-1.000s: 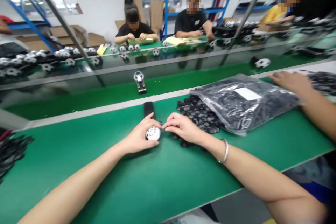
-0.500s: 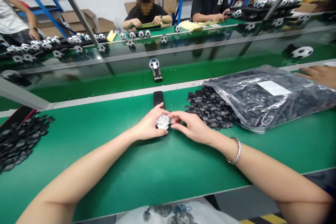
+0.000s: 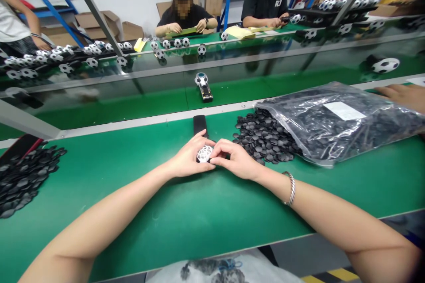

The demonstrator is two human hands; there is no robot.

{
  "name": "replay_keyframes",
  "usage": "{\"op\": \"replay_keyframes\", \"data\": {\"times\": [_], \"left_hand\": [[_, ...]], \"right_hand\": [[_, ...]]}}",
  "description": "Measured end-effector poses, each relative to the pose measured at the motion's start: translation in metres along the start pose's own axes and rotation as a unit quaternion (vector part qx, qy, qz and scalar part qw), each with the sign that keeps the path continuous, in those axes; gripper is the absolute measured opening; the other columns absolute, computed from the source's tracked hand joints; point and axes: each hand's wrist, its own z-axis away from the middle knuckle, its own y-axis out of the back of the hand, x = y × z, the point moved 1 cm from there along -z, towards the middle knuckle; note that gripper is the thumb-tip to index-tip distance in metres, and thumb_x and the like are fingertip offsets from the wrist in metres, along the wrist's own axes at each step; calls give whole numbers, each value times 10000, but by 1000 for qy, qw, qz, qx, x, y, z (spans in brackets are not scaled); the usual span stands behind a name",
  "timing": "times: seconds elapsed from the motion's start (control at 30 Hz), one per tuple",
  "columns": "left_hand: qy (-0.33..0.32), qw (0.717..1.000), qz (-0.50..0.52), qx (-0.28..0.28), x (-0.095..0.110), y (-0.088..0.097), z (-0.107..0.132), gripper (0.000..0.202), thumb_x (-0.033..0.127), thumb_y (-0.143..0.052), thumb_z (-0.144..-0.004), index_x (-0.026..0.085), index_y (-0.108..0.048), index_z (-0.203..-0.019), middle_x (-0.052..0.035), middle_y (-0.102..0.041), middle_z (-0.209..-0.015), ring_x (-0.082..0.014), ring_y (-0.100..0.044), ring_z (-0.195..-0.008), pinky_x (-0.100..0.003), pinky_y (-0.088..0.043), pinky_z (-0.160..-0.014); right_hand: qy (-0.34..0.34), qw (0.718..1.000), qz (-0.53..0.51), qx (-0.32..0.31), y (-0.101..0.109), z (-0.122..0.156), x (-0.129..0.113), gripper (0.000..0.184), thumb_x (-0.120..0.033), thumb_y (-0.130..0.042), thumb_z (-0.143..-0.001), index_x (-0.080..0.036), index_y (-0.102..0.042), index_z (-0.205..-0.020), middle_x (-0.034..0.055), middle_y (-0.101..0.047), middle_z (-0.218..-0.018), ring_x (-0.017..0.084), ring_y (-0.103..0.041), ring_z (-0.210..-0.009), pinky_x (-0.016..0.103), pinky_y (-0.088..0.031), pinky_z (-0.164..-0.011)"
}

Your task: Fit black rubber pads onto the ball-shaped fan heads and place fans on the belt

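Observation:
My left hand point(image 3: 192, 154) is curled around a white football-patterned half ball point(image 3: 205, 154) with an open lattice surface, thumb below and fingers above. The half ball sits at the near end of a black handle-like body point(image 3: 199, 126), partly hidden under my fingers. My right hand point(image 3: 234, 158) pinches at the ball's right edge, its thumb and forefinger touching it. A small black piece point(image 3: 209, 161) shows at those fingertips, mostly covered. To the right lies a heap of small black flat pieces point(image 3: 262, 135).
A clear plastic bag of black pieces point(image 3: 345, 119) lies right, beside another person's hand point(image 3: 398, 95). More black pieces point(image 3: 29, 177) spread at left. Beyond the rail point(image 3: 149, 124), a football-headed device point(image 3: 203, 87) lies on the green belt. Co-workers sit across, among several football-headed items.
My right hand has moved left, bringing the small black piece against the half ball's edge. The football-headed device on the belt has shifted right; items on the far belt have shifted left.

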Motion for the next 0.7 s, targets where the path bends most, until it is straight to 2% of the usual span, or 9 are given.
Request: {"op": "replay_keyframes", "data": {"times": [0.13,0.3,0.7], "left_hand": [[13,1000,3,2,0,0,0,434,282,-673,-669,196,-516,-1064,-63,-550,-1180,-288,-172,-1344,-484,-218,-1073],[15,1000,3,1,-1,-1,2,477,258,-664,-657,195,-489,-1096,-71,-519,-1221,-299,-146,-1349,-494,-235,-1061],[29,999,-9,11,0,-1,2,408,218,-594,-698,192,-465,-1084,-70,-489,-1244,-276,-159,-1347,-461,-262,-1056]], "right_hand": [[-6,1000,-25,18,-1,-3,-1,85,-212,-647,-765,-162,-597,-718,-4,-490,-731,137,-493,-690,261,-409,-654],[-37,999,-39,-7,-2,-4,1,123,-219,-668,-738,-159,-583,-674,-9,-496,-724,127,-486,-660,256,-400,-636],[-93,990,-99,24,-9,-4,5,176,-286,-646,-717,-166,-524,-678,-26,-496,-660,118,-463,-603,233,-389,-574]]}}
